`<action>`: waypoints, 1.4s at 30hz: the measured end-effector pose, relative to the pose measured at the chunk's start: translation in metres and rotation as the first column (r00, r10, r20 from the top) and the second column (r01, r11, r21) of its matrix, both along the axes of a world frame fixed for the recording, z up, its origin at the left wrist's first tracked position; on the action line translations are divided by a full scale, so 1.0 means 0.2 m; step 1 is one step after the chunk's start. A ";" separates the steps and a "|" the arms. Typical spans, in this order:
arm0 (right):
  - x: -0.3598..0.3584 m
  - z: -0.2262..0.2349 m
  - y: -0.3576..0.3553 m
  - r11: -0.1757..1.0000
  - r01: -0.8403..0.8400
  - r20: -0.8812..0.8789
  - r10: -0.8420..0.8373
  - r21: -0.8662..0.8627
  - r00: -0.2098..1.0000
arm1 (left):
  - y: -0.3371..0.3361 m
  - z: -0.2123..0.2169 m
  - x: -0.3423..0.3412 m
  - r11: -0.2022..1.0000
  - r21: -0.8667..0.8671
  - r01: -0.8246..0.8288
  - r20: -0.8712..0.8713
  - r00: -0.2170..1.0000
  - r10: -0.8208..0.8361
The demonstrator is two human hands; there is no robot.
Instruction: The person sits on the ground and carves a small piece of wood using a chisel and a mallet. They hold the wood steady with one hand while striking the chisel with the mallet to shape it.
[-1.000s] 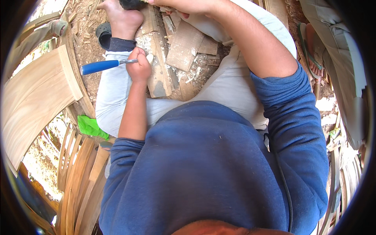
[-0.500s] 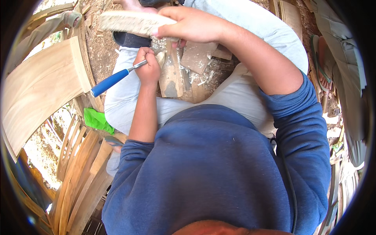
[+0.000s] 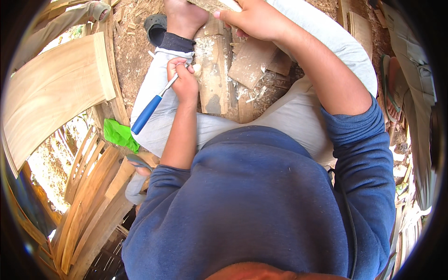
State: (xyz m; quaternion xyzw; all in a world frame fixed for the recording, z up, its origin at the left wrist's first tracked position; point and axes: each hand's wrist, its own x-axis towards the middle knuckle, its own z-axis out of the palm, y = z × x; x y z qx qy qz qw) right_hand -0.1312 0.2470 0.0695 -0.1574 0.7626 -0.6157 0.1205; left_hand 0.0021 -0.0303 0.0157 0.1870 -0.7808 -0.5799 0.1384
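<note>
Both grips look closed, the left hand (image 3: 184,84) around the shaft (image 3: 168,87) of a blue-handled tool (image 3: 147,115), the right hand (image 3: 261,21) on a pale wooden piece (image 3: 212,4) beyond the board scraps (image 3: 252,61), apparently positioning it, so the next move likely calls for steadying it.

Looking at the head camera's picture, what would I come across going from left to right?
Broad wooden panel, bright green crumpled piece, blue tool handle, left hand, right hand, another person's sandalled foot.
</note>
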 end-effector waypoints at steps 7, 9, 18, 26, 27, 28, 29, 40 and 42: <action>0.07 0.08 -0.06 0.952 -0.086 -0.027 0.099 0.295 0.995 | 0.00 0.06 0.04 0.968 0.186 -0.168 0.066 0.985 0.158; 0.06 0.14 -0.08 0.897 -0.113 0.026 0.113 0.427 0.993 | -0.01 0.05 0.05 0.954 0.239 -0.183 0.029 0.983 0.181; 0.13 -0.07 -0.24 0.899 -0.088 -0.113 0.151 0.429 0.982 | 0.00 0.02 0.05 0.955 0.242 -0.173 0.030 0.985 0.171; 0.24 -0.10 -0.28 0.923 -0.021 -0.003 0.024 0.384 1.000 | 0.00 0.04 0.07 0.906 0.382 -0.180 0.034 0.983 0.181; 0.26 -0.09 -0.29 0.904 -0.010 -0.050 0.035 0.427 0.998 | 0.00 0.04 0.07 0.893 0.409 -0.187 0.035 0.981 0.189; 0.28 -0.09 -0.29 0.884 0.003 -0.096 0.047 0.468 0.994 | 0.00 0.04 0.07 0.889 0.424 -0.174 0.032 0.984 0.177; 0.29 -0.09 -0.30 0.862 0.018 -0.141 0.062 0.506 0.988 | -0.01 0.04 0.07 0.884 0.440 -0.161 0.028 0.986 0.165; 0.44 -0.06 -0.56 0.904 -0.141 -0.481 0.341 0.404 0.808 | -0.02 0.02 0.07 0.845 0.522 -0.117 -0.004 0.990 0.139; 0.45 -0.12 -0.57 0.898 -0.123 -0.486 0.339 0.424 0.805 | -0.01 0.02 0.07 0.837 0.535 -0.111 -0.007 0.991 0.136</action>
